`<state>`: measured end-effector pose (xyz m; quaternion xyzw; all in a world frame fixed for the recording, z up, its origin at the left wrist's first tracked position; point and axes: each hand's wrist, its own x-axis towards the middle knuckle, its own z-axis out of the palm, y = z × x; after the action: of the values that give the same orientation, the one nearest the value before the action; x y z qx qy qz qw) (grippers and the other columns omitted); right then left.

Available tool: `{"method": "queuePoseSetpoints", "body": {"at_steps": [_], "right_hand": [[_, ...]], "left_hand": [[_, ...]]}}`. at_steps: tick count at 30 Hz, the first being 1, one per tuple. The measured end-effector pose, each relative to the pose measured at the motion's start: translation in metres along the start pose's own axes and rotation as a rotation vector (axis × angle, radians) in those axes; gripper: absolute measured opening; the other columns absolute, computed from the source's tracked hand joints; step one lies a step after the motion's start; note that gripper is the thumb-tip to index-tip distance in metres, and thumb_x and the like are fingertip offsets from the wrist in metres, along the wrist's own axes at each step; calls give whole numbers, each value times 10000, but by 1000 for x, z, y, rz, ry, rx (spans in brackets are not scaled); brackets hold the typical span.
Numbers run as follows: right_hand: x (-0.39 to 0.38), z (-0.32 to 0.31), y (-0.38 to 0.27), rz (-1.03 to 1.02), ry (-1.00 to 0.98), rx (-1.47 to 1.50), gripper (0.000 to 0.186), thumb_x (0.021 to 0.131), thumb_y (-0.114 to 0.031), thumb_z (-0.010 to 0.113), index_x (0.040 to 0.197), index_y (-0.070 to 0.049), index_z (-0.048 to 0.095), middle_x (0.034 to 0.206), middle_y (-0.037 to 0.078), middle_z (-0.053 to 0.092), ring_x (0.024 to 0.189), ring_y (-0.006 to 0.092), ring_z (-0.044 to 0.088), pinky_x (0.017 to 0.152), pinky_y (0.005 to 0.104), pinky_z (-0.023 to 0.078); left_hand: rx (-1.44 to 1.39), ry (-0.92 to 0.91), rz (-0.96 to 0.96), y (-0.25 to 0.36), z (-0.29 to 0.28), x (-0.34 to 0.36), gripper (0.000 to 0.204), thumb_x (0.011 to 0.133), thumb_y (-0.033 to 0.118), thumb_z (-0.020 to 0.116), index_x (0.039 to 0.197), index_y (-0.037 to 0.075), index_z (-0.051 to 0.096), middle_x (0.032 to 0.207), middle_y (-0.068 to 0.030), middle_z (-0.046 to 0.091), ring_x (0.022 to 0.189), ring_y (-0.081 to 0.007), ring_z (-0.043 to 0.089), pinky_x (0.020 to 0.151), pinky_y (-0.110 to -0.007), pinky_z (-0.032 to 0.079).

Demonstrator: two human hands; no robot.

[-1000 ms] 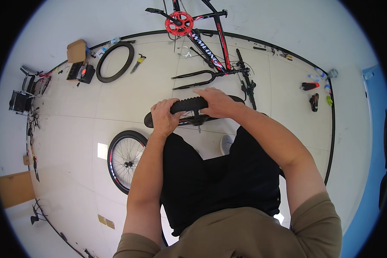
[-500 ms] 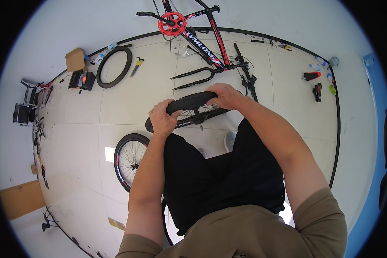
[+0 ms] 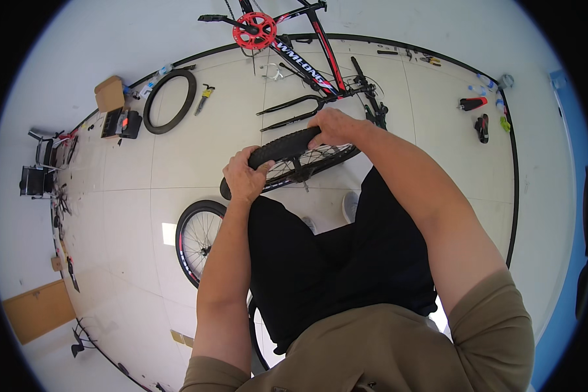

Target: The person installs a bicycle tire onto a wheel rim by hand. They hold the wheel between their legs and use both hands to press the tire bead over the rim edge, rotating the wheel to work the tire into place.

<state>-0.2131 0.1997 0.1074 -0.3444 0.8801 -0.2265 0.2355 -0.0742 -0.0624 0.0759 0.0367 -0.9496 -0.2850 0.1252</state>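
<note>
- gripping the wheel (image 3: 293, 159) with both hands, you hold it just in front of your knees, its black tyre turned up toward you.
- your left hand (image 3: 245, 175) is clenched over the near-left part of the tyre, fingers wrapped across the tread.
- your right hand (image 3: 335, 127) is closed on the far-right part of the same tyre, fingers curled over the top edge.
- between your two hands the tyre runs as a dark arc; below it the spokes and hub show.
- below your left hand, a second wheel (image 3: 199, 238) lies flat on the floor beside your left leg.
- beyond your right hand stands a red and black bike frame (image 3: 307, 55), upside down, with its red chainring (image 3: 255, 29) uppermost and a black fork (image 3: 291, 112) lying near it.
- far off past your left hand, a loose tyre (image 3: 170, 101) lies on the floor beside a cardboard box (image 3: 110, 93).
</note>
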Motion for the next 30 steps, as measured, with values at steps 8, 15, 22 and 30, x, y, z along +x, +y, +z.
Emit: {"method": "queuePoseSetpoints", "body": {"at_steps": [8, 15, 22, 30], "right_hand": [[13, 2, 13, -5, -10, -50, 503, 753, -430, 858, 1086, -59, 790, 1040, 222, 730, 1045, 400, 681, 932, 463, 533], [7, 11, 14, 36, 64, 27, 469, 769, -387, 858, 1098, -66, 764, 1035, 210, 729, 1030, 385, 686, 905, 469, 532], [-20, 49, 13, -132, 281, 127, 396, 808, -316, 842, 1030, -35, 670, 990, 184, 693, 1022, 402, 652, 882, 488, 508], [-32, 61, 1, -109, 292, 147, 420, 795, -331, 850, 1078, -74, 677, 1021, 160, 665, 1092, 385, 621, 973, 481, 465]], "left_hand": [[0, -22, -28, 6, 0, 3, 461, 752, 271, 911, 1149, 120, 731, 1013, -116, 746, 927, -319, 703, 849, -412, 555], [37, -16, -3, 6, 3, 2, 480, 749, 261, 912, 1163, 109, 725, 1045, -121, 743, 961, -323, 697, 881, -422, 546], [-23, -109, -18, -3, -5, -5, 562, 732, 298, 916, 1223, 117, 710, 1077, -108, 728, 1047, -303, 675, 1011, -432, 492], [307, 67, 349, 42, 11, -4, 644, 770, 522, 840, 1267, 143, 684, 1075, -46, 703, 1038, -263, 641, 1052, -507, 379]]}}
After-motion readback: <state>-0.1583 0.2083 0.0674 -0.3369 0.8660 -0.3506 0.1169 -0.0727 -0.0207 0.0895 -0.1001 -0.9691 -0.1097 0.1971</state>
